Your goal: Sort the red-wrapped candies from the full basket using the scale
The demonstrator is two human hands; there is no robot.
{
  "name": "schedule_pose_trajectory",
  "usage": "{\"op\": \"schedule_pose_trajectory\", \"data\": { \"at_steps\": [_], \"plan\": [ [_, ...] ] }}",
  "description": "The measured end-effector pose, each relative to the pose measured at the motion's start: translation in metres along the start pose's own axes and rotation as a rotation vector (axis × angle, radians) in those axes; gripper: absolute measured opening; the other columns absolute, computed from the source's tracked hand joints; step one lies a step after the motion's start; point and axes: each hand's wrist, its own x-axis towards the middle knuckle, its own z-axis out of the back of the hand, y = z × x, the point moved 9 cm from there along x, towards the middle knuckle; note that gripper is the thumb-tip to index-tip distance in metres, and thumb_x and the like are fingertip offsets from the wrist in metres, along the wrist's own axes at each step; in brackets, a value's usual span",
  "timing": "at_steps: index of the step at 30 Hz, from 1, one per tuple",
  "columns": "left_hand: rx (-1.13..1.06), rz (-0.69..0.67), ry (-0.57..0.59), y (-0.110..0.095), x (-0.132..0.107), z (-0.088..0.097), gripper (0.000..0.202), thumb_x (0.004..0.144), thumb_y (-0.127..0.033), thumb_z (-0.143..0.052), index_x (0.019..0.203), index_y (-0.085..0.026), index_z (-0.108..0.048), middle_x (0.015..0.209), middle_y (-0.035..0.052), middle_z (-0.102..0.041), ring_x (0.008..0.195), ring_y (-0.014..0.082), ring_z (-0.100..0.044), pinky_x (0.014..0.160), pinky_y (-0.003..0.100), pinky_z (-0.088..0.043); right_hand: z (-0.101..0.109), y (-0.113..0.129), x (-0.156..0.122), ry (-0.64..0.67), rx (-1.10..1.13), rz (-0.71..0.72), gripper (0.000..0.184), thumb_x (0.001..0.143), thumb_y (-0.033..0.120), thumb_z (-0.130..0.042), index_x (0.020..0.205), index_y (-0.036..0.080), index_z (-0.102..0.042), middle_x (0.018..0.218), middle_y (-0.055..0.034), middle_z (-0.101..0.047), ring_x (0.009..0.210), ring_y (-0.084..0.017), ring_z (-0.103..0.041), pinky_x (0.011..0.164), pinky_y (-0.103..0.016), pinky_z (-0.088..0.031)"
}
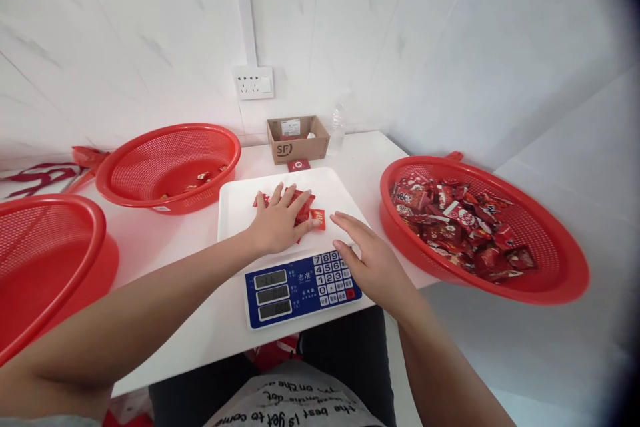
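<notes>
My left hand (278,220) lies flat with fingers spread on a small pile of red candy packets (306,209) on the white pan (240,203) of a blue-faced electronic scale (300,290). My right hand (370,260) hovers open over the pan's right front corner, just above the scale's keypad, holding nothing. One loose red packet (318,218) lies between the two hands.
A red mesh basket (545,280) full of red candy packets sits on the right, overhanging the table edge. Another red basket (170,163) with a few packets stands at back left, a third (45,260) at near left. A small cardboard box (298,138) stands by the wall.
</notes>
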Motion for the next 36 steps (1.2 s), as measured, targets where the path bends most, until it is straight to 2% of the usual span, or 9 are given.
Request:
{"op": "schedule_pose_trajectory", "data": {
  "at_steps": [7,10,15,17,19,21,23,32,36],
  "plan": [
    [0.063,0.011,-0.041,-0.009,0.012,-0.012,0.061,0.089,-0.060,-0.022,0.143,-0.032,-0.027,0.152,0.0082,-0.022,0.138,0.0365,-0.016,0.101,0.071,-0.003,0.002,-0.011,-0.011,-0.006,0.083,-0.039,0.040,0.090,0.033,-0.045,0.128,0.024,-0.052,0.133,-0.0078,-0.052,0.122,-0.024,-0.048,0.100,-0.045,-0.043],
    [0.083,-0.131,-0.022,-0.011,0.012,-0.012,0.058,0.090,-0.057,-0.026,0.142,-0.033,-0.026,0.153,0.0077,-0.022,0.138,0.0332,-0.018,0.103,0.068,-0.002,0.002,-0.013,-0.013,0.008,0.105,-0.040,0.039,0.090,0.035,-0.046,0.126,0.023,-0.054,0.133,-0.0076,-0.052,0.121,-0.024,-0.049,0.100,-0.045,-0.043],
    [0.071,-0.372,0.118,-0.012,0.008,-0.004,0.064,0.087,-0.061,-0.031,0.144,-0.033,-0.021,0.155,0.0042,-0.013,0.141,0.0299,-0.009,0.109,0.057,0.001,0.010,-0.018,-0.014,0.008,0.214,-0.084,0.037,0.089,0.037,-0.048,0.122,0.023,-0.057,0.128,-0.0080,-0.056,0.112,-0.024,-0.056,0.092,-0.042,-0.050],
    [0.046,-0.302,0.110,-0.007,0.010,0.003,0.068,0.087,-0.064,-0.029,0.145,-0.032,-0.018,0.155,0.0054,-0.009,0.141,0.0305,-0.004,0.110,0.056,0.000,0.015,-0.021,-0.014,0.003,0.267,-0.119,0.036,0.088,0.039,-0.049,0.119,0.023,-0.059,0.125,-0.0081,-0.058,0.106,-0.023,-0.060,0.089,-0.041,-0.052],
    [0.000,-0.131,0.091,0.001,0.013,0.004,0.071,0.086,-0.067,-0.023,0.146,-0.030,-0.015,0.155,0.0083,-0.008,0.141,0.0329,-0.002,0.109,0.058,-0.004,0.018,-0.024,-0.013,0.001,0.314,-0.158,0.035,0.087,0.040,-0.051,0.116,0.023,-0.060,0.123,-0.0082,-0.060,0.101,-0.022,-0.062,0.087,-0.040,-0.053],
    [-0.037,0.026,0.093,0.007,0.013,-0.002,0.076,0.084,-0.071,-0.018,0.146,-0.028,-0.014,0.155,0.0115,-0.007,0.140,0.0362,0.000,0.107,0.061,-0.009,0.018,-0.025,-0.013,-0.001,0.344,-0.186,0.035,0.086,0.041,-0.052,0.115,0.023,-0.060,0.122,-0.0085,-0.060,0.099,-0.022,-0.063,0.085,-0.039,-0.054],
    [-0.033,0.078,0.082,0.007,0.013,-0.009,0.081,0.081,-0.074,-0.018,0.146,-0.026,-0.017,0.155,0.0127,-0.008,0.139,0.0382,0.001,0.106,0.062,-0.010,0.017,-0.025,-0.013,0.004,0.348,-0.196,0.035,0.085,0.041,-0.053,0.115,0.023,-0.060,0.121,-0.0085,-0.061,0.098,-0.022,-0.064,0.085,-0.039,-0.054],
    [0.003,-0.194,0.005,0.009,0.017,-0.007,0.074,0.085,-0.069,-0.024,0.144,-0.025,-0.025,0.153,0.0080,-0.022,0.141,0.0273,-0.012,0.112,0.046,-0.014,0.012,-0.024,-0.017,0.022,0.293,-0.208,0.035,0.085,0.041,-0.052,0.114,0.023,-0.061,0.119,-0.0084,-0.062,0.095,-0.021,-0.065,0.082,-0.038,-0.055],
    [0.023,-0.154,-0.038,0.009,0.017,0.001,0.075,0.084,-0.070,-0.024,0.143,-0.024,-0.027,0.152,0.0127,-0.020,0.140,0.0285,-0.014,0.112,0.051,-0.006,0.011,-0.025,-0.019,0.039,0.281,-0.206,0.036,0.086,0.041,-0.050,0.116,0.023,-0.060,0.121,-0.0080,-0.061,0.097,-0.021,-0.064,0.084,-0.038,-0.054]
  ]
}}
